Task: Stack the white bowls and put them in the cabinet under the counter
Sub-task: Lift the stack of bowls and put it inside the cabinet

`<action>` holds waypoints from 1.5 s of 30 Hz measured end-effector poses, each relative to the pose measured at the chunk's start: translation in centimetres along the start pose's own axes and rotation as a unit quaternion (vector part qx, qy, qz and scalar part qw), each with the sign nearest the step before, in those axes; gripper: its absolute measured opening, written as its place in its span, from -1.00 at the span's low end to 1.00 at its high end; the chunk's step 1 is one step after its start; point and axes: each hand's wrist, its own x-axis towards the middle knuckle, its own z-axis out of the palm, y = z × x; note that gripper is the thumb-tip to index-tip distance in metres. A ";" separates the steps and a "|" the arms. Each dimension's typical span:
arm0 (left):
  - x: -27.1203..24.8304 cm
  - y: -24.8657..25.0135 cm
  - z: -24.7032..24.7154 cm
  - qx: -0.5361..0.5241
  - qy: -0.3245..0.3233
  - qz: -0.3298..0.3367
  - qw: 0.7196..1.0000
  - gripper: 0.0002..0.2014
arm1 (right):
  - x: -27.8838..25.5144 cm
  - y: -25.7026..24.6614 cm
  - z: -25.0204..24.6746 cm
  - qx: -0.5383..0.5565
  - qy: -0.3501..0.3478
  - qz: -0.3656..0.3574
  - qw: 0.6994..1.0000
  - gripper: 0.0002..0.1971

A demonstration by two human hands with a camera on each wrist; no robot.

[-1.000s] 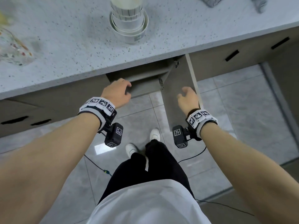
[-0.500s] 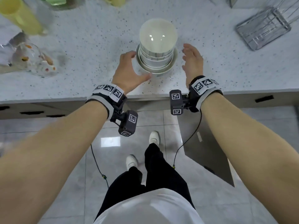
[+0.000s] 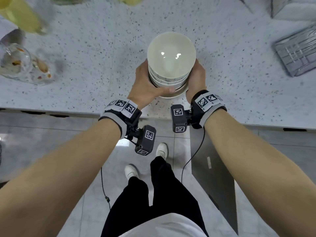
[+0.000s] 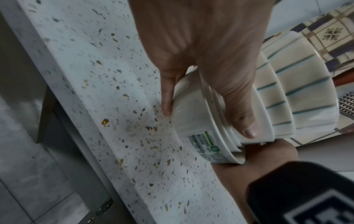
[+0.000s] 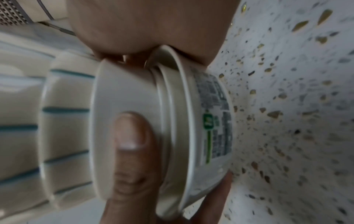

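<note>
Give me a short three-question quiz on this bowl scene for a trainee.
1. True or false: the cabinet door is closed.
2. Which hand grips the bowl stack? A) only the left hand B) only the right hand C) both
3. Fill in: the bottom bowl carries a printed ____ on its side.

Key: 1 false, it stands open below the counter. 2 C, one hand on each side. 3 label.
</note>
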 end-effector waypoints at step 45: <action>-7.6 -31.0 10.8 0.086 -0.120 -0.006 0.989 0.12 | 0.6 31.3 -12.1 0.075 0.153 0.013 0.985 -0.79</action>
